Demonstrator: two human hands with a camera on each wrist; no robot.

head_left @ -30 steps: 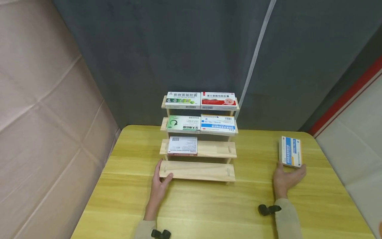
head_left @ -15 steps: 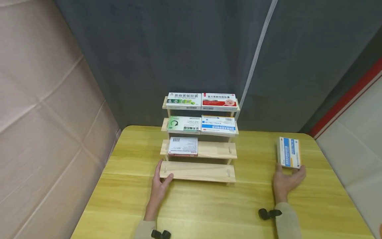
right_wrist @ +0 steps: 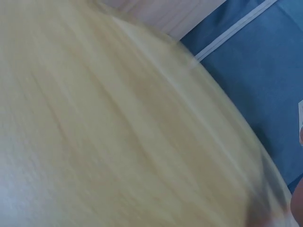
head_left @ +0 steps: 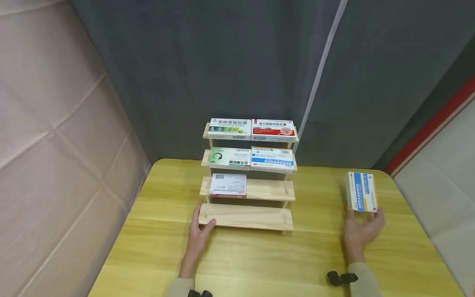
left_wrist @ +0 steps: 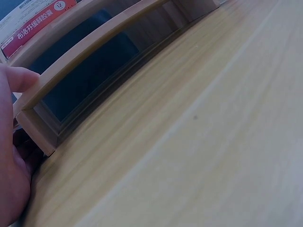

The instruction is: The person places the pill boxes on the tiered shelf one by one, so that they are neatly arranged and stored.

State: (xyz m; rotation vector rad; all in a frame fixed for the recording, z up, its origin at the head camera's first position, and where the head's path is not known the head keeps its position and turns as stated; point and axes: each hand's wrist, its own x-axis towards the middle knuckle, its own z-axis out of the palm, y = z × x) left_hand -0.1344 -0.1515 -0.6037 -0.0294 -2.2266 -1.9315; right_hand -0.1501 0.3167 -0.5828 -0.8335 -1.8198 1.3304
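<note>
My left hand (head_left: 196, 241) grips the left end of the lowest step of a stepped wooden rack (head_left: 245, 217). Its thumb lies on the front edge and its fingers go round the side; the left wrist view shows the thumb on the rack's front rail (left_wrist: 71, 64). Off to the right, my right hand (head_left: 359, 236) holds a white, blue and yellow medicine box (head_left: 362, 192) by its near end, thumb and fingers at opposite sides. In the right wrist view only a sliver of the box (right_wrist: 301, 111) and some fingertips (right_wrist: 298, 203) show at the edge.
Two medicine boxes, green-white (head_left: 229, 129) and red-white (head_left: 273, 128), lie on the top step. Below are a green box (head_left: 229, 157) and a blue-white box (head_left: 272, 158). One white box (head_left: 228, 185) lies left on the third step. A dark curtain (head_left: 222, 62) hangs behind the table (head_left: 252, 264).
The head view has tilted slightly. My right hand with the medicine box has shifted a little right and toward me. The left hand keeps its place on the rack.
</note>
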